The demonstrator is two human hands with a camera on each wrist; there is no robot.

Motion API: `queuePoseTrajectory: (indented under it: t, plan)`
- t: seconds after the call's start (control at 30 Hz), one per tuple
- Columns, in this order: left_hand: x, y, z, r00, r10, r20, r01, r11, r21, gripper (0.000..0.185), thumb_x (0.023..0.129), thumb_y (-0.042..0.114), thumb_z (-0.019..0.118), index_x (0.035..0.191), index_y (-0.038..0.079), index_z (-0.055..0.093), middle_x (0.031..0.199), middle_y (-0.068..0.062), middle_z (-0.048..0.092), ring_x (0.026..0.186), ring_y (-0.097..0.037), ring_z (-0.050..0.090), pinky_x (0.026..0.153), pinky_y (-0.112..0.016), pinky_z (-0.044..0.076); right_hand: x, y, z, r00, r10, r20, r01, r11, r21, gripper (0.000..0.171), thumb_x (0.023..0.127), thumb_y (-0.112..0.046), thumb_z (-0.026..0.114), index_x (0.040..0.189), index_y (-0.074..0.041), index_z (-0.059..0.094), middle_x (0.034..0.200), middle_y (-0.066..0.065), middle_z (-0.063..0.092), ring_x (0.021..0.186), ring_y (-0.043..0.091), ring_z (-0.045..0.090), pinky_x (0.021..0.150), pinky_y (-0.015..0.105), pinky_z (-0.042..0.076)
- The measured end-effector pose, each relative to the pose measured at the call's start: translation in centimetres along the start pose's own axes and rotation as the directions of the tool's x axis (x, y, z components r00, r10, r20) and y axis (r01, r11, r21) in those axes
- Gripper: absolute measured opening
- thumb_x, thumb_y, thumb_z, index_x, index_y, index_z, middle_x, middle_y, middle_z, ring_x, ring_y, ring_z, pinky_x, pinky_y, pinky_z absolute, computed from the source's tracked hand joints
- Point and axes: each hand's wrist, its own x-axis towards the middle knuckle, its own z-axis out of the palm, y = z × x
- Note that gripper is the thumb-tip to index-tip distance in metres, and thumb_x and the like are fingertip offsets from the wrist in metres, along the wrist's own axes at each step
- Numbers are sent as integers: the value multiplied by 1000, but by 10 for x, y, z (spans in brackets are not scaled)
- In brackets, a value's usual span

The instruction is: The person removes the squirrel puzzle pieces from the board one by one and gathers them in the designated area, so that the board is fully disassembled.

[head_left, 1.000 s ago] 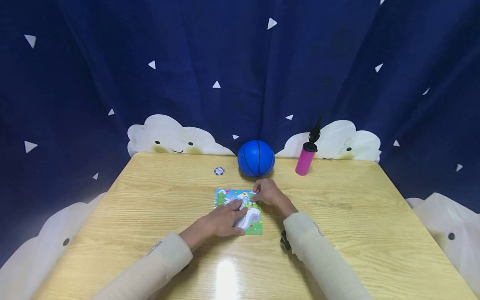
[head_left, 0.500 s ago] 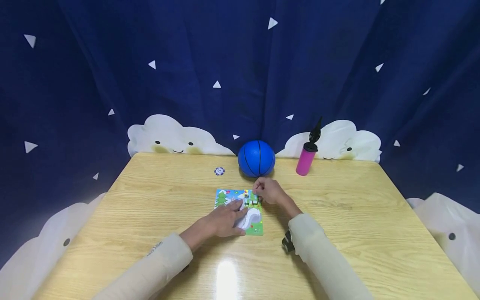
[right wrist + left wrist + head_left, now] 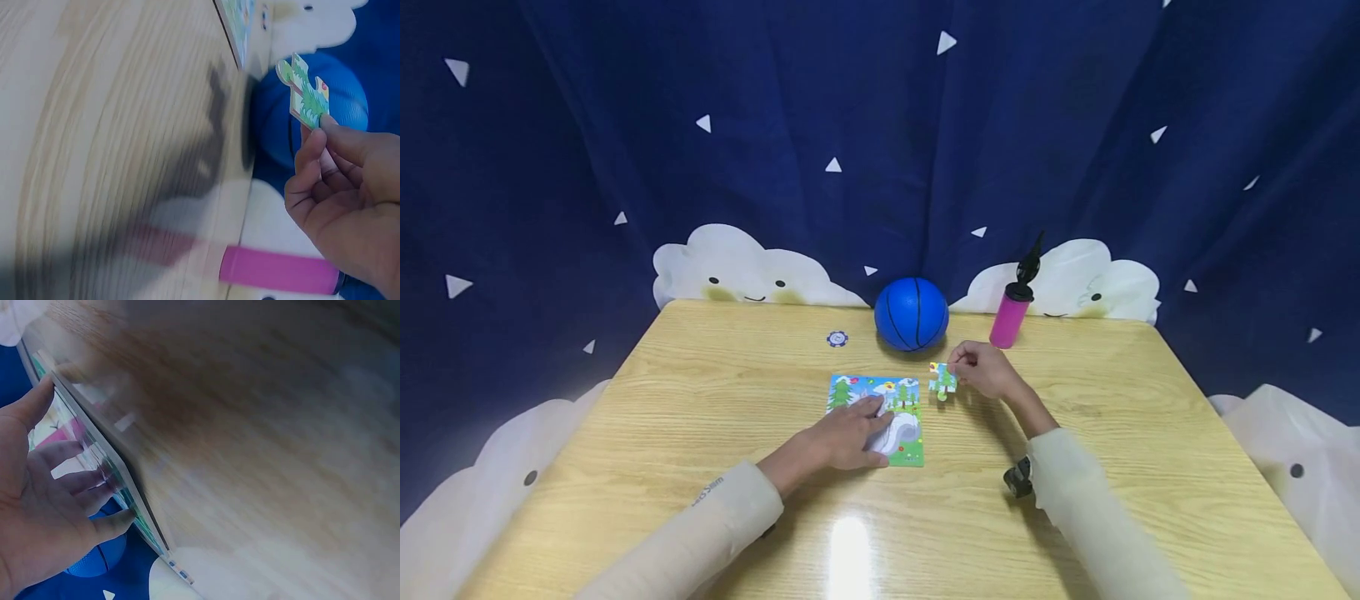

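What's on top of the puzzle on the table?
The left hand rests on the puzzle. Printed trees and green grass show around it, but the part under the hand is hidden.

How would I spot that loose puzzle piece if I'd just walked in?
On the table, find the blue ball near the far edge. Just nearer and to its right, the right hand pinches the piece, printed with a green tree. Unlike the puzzle flat under the left hand, it is held up off the table, its edges showing knobs and notches.
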Motion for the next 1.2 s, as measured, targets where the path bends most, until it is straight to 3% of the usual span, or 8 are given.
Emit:
queuePoseTrajectory:
  t: [0.17,0.37,0.5,0.97,1.2]
  plan:
    - [0,1,-2,1000,-7,10,7,1000,3,75,88,51,59,147,12,35,157,-15,22,146,-32,21,116,-49,27,-10,19,-21,999,13,-32,-13,1000,-1,10,91,-4,57,94,5,61,80,9,60,74,21,58,64,26,52]
    - [0,1,-1,1000,-16,13,16,1000,-6,74,88,51,59,148,13,34,158,-14,22,146,-30,21,116,-49,27,-19,40,-41,998,23,-54,-28,994,-104,10,91,-5,55,92,3,61,80,9,60,70,12,54,62,23,47]
    - [0,1,0,1000,-12,5,12,1000,-12,74,88,51,59,147,13,35,158,-14,22,146,-30,21,116,-48,26,-25,52,-50,995,85,-49,-91,987,-131,12,92,-8,55,94,3,61,78,6,58,69,13,53,59,22,44]
    - [-1,0,0,1000,-6,-20,6,1000,-15,74,88,51,60,146,11,37,157,-15,24,145,-31,23,116,-48,27,-33,84,-68,973,230,-11,-225,944,-240,16,89,-9,52,94,1,64,74,5,60,65,12,48,58,24,40]
    - [-1,0,2,1000,-1,-18,1,1000,-11,75,87,52,60,147,12,36,157,-14,23,146,-30,22,116,-48,27,-35,93,-68,965,263,-7,-256,932,-258,17,91,-14,56,93,0,64,81,7,63,70,15,50,59,24,40]
